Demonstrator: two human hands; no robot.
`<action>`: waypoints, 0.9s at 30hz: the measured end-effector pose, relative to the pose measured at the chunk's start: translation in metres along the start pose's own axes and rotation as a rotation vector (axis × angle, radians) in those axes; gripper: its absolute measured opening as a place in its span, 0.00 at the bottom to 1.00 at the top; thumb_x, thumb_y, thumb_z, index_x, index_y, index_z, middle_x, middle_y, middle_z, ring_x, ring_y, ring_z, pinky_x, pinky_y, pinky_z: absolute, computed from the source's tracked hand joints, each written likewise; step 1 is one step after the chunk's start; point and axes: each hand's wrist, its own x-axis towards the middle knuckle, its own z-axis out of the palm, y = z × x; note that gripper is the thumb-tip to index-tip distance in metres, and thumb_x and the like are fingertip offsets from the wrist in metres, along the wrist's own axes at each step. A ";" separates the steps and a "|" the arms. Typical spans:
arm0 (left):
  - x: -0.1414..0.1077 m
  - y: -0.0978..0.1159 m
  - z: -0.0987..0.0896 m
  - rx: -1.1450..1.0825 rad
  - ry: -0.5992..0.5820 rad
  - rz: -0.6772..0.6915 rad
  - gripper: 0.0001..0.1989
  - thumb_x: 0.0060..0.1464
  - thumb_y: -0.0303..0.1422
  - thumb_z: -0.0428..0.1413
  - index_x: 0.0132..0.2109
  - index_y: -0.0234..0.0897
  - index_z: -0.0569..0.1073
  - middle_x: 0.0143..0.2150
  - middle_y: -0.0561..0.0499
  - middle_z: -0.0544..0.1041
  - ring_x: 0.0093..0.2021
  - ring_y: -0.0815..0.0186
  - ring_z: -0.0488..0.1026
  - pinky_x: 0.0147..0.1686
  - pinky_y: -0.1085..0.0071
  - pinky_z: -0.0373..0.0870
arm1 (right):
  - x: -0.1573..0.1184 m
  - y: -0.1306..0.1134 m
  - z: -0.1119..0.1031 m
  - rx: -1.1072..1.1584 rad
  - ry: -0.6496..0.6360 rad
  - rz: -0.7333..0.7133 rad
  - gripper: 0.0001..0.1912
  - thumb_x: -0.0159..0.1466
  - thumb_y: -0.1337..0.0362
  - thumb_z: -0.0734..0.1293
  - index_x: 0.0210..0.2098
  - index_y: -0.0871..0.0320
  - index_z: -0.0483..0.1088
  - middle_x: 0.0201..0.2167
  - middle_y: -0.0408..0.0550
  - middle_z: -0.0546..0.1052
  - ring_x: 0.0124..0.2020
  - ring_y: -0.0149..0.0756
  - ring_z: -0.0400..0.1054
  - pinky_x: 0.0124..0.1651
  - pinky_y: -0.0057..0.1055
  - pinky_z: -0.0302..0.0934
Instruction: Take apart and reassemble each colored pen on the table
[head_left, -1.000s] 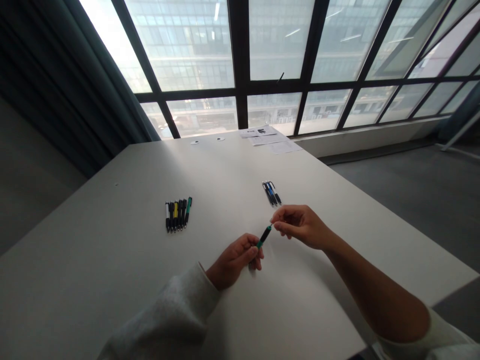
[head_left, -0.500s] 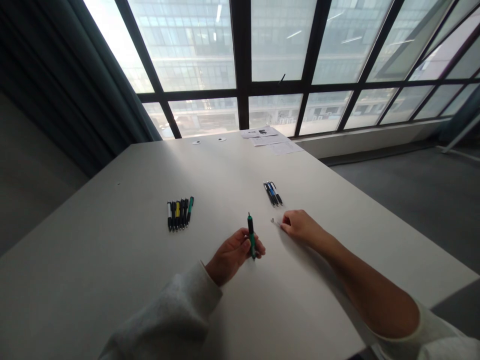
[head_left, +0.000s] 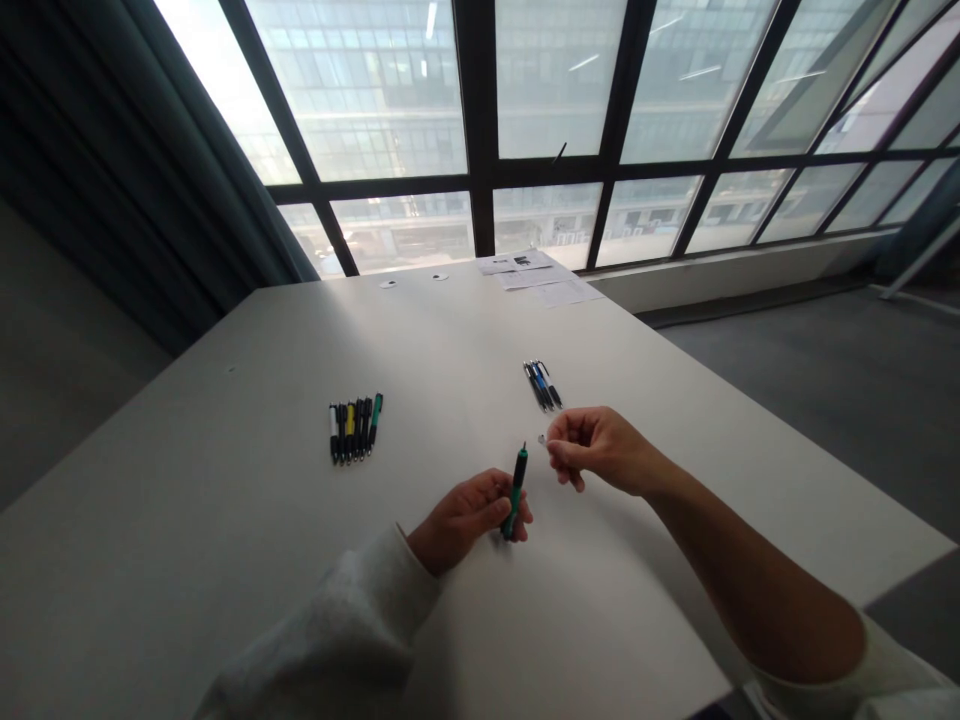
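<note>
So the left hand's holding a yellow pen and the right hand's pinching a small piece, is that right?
Not quite: the head view shows the pen in the left hand is green and black. The right hand does pinch a small piece.

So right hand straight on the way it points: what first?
Probably the green pen, near its tip, in the left hand; the pen's depth relative to the right hand is unclear.

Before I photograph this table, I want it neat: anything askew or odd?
Slightly: the end green pen in the left row slants more than the others. The held green pen in the left hand bares a thin point, perhaps missing the small piece the right hand pinches.
</note>
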 end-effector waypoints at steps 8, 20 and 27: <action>-0.001 0.004 0.004 0.062 -0.005 -0.087 0.16 0.56 0.42 0.62 0.42 0.31 0.73 0.37 0.44 0.78 0.33 0.66 0.75 0.35 0.69 0.70 | -0.002 0.001 -0.002 0.171 0.046 -0.169 0.11 0.55 0.64 0.77 0.32 0.61 0.74 0.21 0.41 0.74 0.21 0.26 0.65 0.25 0.24 0.60; -0.001 0.005 0.004 0.069 0.003 -0.100 0.16 0.56 0.42 0.62 0.41 0.32 0.73 0.36 0.45 0.78 0.31 0.66 0.75 0.34 0.70 0.69 | -0.005 -0.002 -0.001 0.176 0.010 -0.255 0.06 0.59 0.63 0.73 0.34 0.60 0.79 0.26 0.45 0.69 0.25 0.28 0.57 0.27 0.29 0.51; -0.001 0.005 0.004 0.061 0.005 -0.112 0.17 0.55 0.42 0.63 0.41 0.32 0.73 0.35 0.46 0.78 0.31 0.67 0.75 0.33 0.71 0.69 | -0.005 0.004 -0.001 0.201 -0.001 -0.223 0.10 0.57 0.63 0.75 0.36 0.60 0.73 0.23 0.40 0.67 0.23 0.26 0.56 0.25 0.26 0.49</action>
